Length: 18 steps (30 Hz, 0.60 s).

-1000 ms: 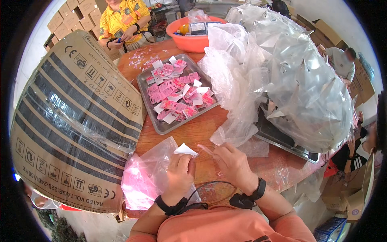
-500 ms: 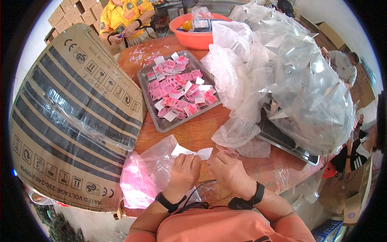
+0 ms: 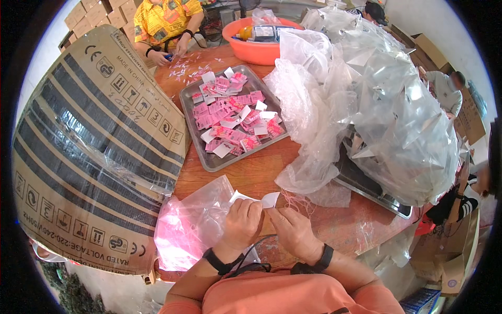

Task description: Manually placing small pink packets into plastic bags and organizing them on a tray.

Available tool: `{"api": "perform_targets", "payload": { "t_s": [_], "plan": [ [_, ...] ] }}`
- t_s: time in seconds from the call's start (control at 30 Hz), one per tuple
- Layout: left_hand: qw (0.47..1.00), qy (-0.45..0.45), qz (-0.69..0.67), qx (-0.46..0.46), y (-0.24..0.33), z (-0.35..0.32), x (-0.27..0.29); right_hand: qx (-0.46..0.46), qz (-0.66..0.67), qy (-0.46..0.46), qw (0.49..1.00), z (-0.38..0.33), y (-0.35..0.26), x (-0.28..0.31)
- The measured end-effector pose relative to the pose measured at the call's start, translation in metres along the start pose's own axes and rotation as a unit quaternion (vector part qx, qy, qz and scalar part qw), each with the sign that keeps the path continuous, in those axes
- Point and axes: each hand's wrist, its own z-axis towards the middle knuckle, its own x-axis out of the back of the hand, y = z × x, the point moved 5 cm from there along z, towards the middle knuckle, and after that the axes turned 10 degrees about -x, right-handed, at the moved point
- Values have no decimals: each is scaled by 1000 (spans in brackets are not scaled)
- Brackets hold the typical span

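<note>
My left hand (image 3: 243,222) is closed, its curled fingers on a white card (image 3: 239,196) that mostly hides behind them. Close beside it, my right hand (image 3: 293,230) is pinched, with a second white card piece (image 3: 270,200) sticking up at its fingertips. Whether both white pieces belong to one card I cannot tell. Left of my hands lies a clear plastic bag (image 3: 209,201) with a bundle of pink strings (image 3: 177,235). Loose pink strings (image 3: 298,201) rest on the table by my right fingers. A grey metal tray (image 3: 212,166) beyond holds many pink-and-white cards (image 3: 230,112).
A large cardboard box (image 3: 99,157) crowds the left side. Clear plastic bags (image 3: 402,125) are heaped at the right over a dark tray (image 3: 366,183). An orange basin (image 3: 251,52) stands at the far edge. Another person (image 3: 166,26) works across the table; others sit at the right.
My right hand has shifted slightly left and down, nearer my left hand. More loose pink string shows beside it. The person opposite has moved their hands lower, to the right.
</note>
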Motion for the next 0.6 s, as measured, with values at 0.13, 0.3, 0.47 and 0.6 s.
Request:
{"api": "perform_targets", "payload": {
  "t_s": [0.13,0.3,0.47,0.6],
  "plan": [
    [993,14,-102,61,-2,-3,-3,1,-5,-13,1000,-1,-1,-4],
    [993,25,-98,60,-2,-4,-1,-23,6,-43,999,-6,3,-7],
    [1000,-11,-16,9,-2,-10,-5,-66,105,-9,992,-4,0,0],
    [999,-1,24,-29,-2,-13,-1,-73,162,31,984,-4,-4,8]
  ]
}}
